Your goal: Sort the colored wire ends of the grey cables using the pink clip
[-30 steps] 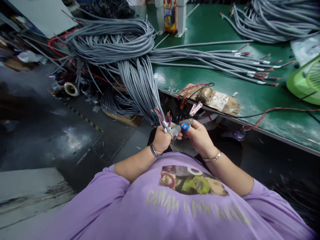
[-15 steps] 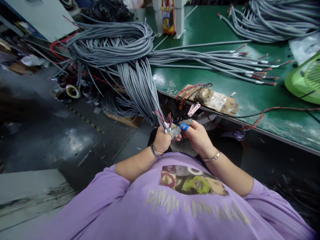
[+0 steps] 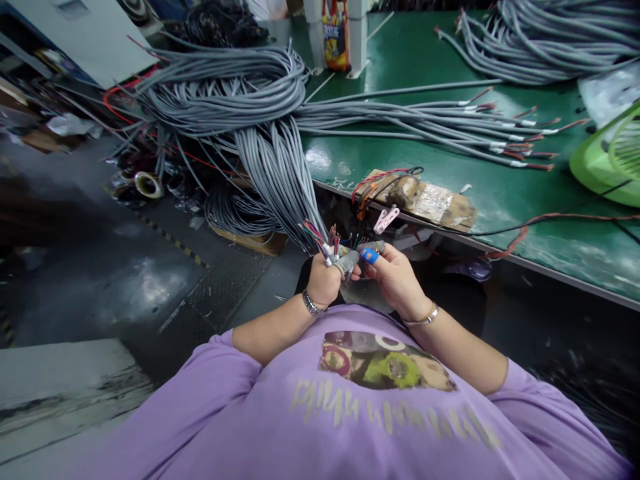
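Observation:
My left hand (image 3: 326, 275) is closed around the ends of several grey cables (image 3: 293, 180), where thin coloured wires (image 3: 317, 233) fan out of the cut sheaths. Grey covers wrap some of my fingertips, and a blue cover sits on my right thumb. Close beside it, my right hand (image 3: 397, 277) pinches at thin wire ends, thumb pressed to the covered index finger. Those wires are mostly hidden by the fingers. The cables run down from a big grey cable coil (image 3: 225, 87) lying over the table's left end.
On the green table (image 3: 540, 247) lie cables with stripped ends (image 3: 520, 143) and another grey coil (image 3: 560, 40). A board with a pink clip (image 3: 387, 219) is at the near edge. A green fan (image 3: 613, 157) stands at right. A cardboard box (image 3: 260, 241) with cable is on the floor.
Both hands stay almost in place, fingertips close together. The coloured wires in my left hand have shifted slightly left and spread, and more thin wires show between the hands.

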`<state>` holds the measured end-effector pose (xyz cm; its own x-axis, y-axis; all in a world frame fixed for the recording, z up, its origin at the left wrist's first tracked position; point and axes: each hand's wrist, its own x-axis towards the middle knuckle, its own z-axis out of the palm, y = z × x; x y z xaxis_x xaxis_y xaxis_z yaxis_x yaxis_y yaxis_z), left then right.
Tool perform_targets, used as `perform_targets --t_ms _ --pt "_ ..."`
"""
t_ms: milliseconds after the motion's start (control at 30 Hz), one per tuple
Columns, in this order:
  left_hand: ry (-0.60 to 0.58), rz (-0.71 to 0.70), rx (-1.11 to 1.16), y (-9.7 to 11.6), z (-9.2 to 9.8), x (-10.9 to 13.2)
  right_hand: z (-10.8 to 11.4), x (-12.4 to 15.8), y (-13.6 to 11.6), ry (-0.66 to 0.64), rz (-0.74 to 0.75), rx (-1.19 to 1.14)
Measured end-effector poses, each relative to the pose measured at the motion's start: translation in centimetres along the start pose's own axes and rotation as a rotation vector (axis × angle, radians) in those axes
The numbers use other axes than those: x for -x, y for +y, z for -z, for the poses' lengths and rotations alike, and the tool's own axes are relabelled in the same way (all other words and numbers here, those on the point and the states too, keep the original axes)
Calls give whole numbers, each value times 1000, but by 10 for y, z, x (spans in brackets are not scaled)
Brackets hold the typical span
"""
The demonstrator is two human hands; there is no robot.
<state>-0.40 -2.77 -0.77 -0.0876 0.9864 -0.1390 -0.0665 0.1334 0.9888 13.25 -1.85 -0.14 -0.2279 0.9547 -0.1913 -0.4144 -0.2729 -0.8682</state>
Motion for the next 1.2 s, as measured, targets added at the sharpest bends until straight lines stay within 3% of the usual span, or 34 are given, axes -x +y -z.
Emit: perform_targets --t_ms 267,500,867,1033,1200 --pt "8 -23 30 1 -2 0 2 3 -4 24 30 5" --pt "62 6 71 -1 -3 1 6 4 3 121 -46 -14" --pt "33 80 160 12 -2 -1 22 7 6 -73 -130 -32" --pt "-24 129 172 19 -2 -2 36 -2 -4 -97 -132 -173" --pt "-61 112 125 15 -4 -2 34 -7 -16 -122 -188 -102"
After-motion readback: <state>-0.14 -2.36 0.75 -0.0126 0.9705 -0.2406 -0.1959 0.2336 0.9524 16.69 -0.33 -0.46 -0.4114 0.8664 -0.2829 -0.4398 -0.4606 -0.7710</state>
